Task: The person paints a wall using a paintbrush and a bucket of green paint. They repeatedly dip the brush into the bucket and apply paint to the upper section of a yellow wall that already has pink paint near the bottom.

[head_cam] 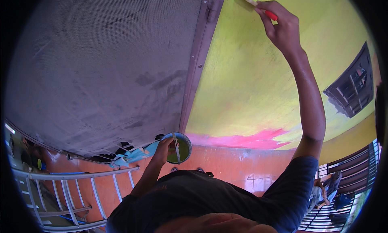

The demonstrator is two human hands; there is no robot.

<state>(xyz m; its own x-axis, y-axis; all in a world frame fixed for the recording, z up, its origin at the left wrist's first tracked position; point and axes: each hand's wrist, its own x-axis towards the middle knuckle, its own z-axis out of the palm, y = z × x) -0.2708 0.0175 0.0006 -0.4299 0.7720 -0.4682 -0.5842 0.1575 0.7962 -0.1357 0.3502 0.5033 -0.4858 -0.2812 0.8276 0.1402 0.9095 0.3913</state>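
Note:
My right hand (pixel 280 23) is raised and holds a paintbrush (pixel 251 1) with a red-ended handle. The brush head is at the upper part of a yellow-green wall (pixel 242 72), beside a shadow; whether the bristles touch is hard to tell. Low down at my front, my left hand (pixel 166 148) grips a bucket (pixel 188 146) at its left side. Green paint (pixel 183 148) lies inside it, and a pale strip, perhaps its handle, crosses the mouth. Pink (pixel 239 140) shows along the bottom of the wall.
A dark mesh door (pixel 115 66) with a brown frame (pixel 194 66) adjoins the wall on the left. An aluminium ladder (pixel 94 196) stands at lower left on orange tiles (pixel 224 166). A window (pixel 353 84) is at right; a person (pixel 324 192) is near a railing (pixel 351 172).

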